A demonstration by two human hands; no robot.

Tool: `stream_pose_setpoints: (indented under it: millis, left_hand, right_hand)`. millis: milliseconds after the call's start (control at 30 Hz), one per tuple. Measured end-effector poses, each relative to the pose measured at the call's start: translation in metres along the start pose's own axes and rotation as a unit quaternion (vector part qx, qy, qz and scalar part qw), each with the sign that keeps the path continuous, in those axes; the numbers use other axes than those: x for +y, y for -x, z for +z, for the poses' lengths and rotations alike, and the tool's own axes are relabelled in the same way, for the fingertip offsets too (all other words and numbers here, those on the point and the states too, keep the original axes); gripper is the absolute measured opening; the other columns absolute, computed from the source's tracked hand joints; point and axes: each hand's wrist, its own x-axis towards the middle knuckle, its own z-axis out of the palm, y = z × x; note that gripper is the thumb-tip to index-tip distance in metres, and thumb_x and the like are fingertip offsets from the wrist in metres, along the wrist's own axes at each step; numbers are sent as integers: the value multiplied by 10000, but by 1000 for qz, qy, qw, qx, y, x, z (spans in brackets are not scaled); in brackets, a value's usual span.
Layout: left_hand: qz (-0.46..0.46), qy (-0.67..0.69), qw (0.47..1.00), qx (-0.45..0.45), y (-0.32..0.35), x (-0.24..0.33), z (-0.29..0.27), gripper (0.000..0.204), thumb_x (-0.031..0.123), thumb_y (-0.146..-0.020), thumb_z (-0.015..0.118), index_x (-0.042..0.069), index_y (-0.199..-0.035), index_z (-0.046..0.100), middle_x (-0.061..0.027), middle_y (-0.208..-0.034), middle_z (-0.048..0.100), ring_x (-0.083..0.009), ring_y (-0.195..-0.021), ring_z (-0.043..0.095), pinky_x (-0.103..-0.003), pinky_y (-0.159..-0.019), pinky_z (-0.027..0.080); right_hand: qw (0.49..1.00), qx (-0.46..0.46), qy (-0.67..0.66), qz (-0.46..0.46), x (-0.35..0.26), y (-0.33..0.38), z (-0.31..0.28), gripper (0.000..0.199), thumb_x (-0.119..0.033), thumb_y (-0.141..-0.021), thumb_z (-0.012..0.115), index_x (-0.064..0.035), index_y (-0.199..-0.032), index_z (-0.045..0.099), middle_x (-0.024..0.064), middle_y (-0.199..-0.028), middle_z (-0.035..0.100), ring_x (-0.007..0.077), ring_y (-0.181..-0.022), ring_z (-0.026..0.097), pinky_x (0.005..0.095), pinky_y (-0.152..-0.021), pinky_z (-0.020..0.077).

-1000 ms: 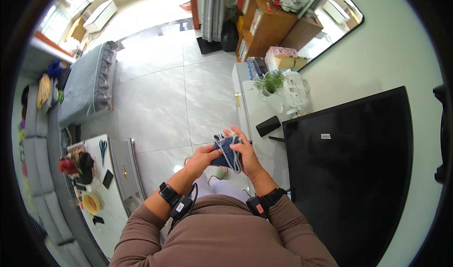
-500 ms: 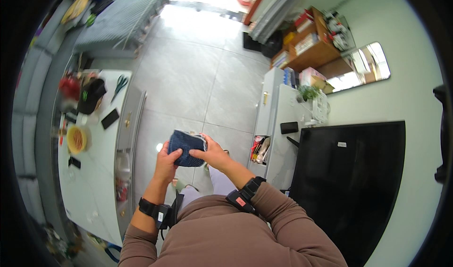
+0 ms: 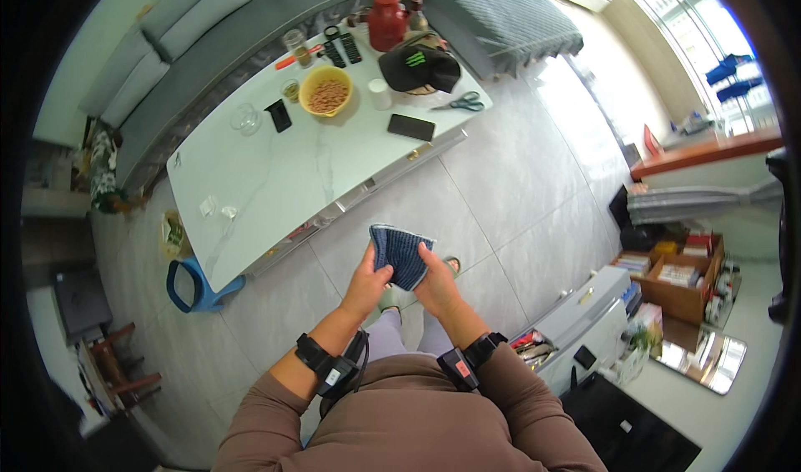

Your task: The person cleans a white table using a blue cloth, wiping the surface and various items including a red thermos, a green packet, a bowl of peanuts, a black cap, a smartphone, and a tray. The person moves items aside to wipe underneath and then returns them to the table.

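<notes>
A folded dark-blue ribbed cloth (image 3: 402, 253) with a pale edge is held up in front of my body, above the floor. My left hand (image 3: 365, 282) grips its left side, the thumb lying across the lower left part. On the opposite side my right hand (image 3: 436, 282) has hold of it, thumb against the right edge. Most of the fingers of both hands are hidden behind the cloth.
Ahead stands a pale marble-topped table (image 3: 275, 188) bearing a yellow bowl (image 3: 340, 107) of brown pieces, a black cap (image 3: 409, 70), scissors (image 3: 467, 102), a phone (image 3: 410, 127) and a red jug (image 3: 386, 23). A drawer (image 3: 534, 348) stands open at right; a blue bin (image 3: 200, 287) is at left.
My view has swung to the left, bringing the table in front of me. Both hands still hold the cloth, which has tilted, and my right hand has shifted to its right edge.
</notes>
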Motion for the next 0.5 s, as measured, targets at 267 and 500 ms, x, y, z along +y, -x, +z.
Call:
stream_pose_setpoints:
  millis: [267, 500]
  left_hand:
    - [154, -440, 882, -65, -38, -19, -13, 823, 20, -699, 618, 6, -1430, 242, -261, -1490, 173, -472, -1378, 137, -474, -1137, 183]
    - [76, -433, 895, -71, -80, -51, -38, 582, 132, -793, 617, 14, -1332, 432, -214, -1411, 376, -378, -1329, 328, -430, -1071, 327]
  right_hand:
    - [988, -27, 108, 106, -6, -81, 4, 519, -379, -894, 617, -47, -1266, 475, 79, -1150, 566, 173, -1090, 526, 307, -941, 406]
    - [898, 53, 424, 104, -18, -199, -55, 479, -176, -786, 622, 7, -1203, 475, 113, -1003, 614, 229, -916, 601, 348, -797, 475]
